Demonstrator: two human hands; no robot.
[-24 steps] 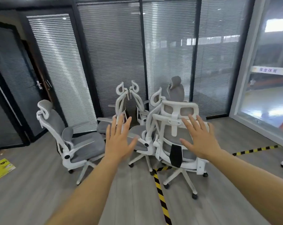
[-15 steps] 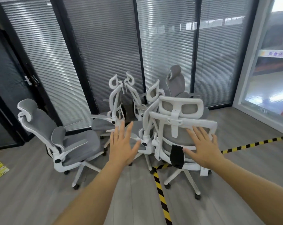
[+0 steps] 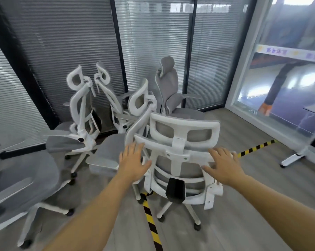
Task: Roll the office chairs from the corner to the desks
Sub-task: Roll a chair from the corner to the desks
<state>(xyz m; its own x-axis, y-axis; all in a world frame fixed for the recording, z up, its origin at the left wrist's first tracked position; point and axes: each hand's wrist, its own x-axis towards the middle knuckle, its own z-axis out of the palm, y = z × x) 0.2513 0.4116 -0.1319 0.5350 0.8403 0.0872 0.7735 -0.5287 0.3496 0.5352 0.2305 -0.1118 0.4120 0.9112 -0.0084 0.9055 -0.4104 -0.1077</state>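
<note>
A person's view down two bare forearms reaching toward a cluster of white-framed, grey-mesh office chairs standing in a room corner against glass walls with closed blinds (image 3: 153,51). Compared with half a second ago, the view has closed in and both hands, which then hovered short of it, have reached the back of the nearest chair (image 3: 176,160), which faces away and stands over a strip of yellow-and-black floor tape (image 3: 151,221). The left hand (image 3: 133,163) is spread wide with straight fingers at the left edge of the backrest frame, gripping nothing. The right hand (image 3: 223,165) lies flat with loosely spread fingers over the frame's upper right corner, also holding nothing. Whether either palm actually presses on the frame is hard to tell. The side chair (image 3: 22,180) at the left, fully visible earlier, is now cropped by the picture's edge so that only its seat, armrest and base show. The rear chairs (image 3: 80,109) overlap one another, so their bases are mostly hidden. Motion blur softens the whole scene, especially the edges. At the far right, a white desk leg (image 3: 294,156) is cut off by the frame
</note>
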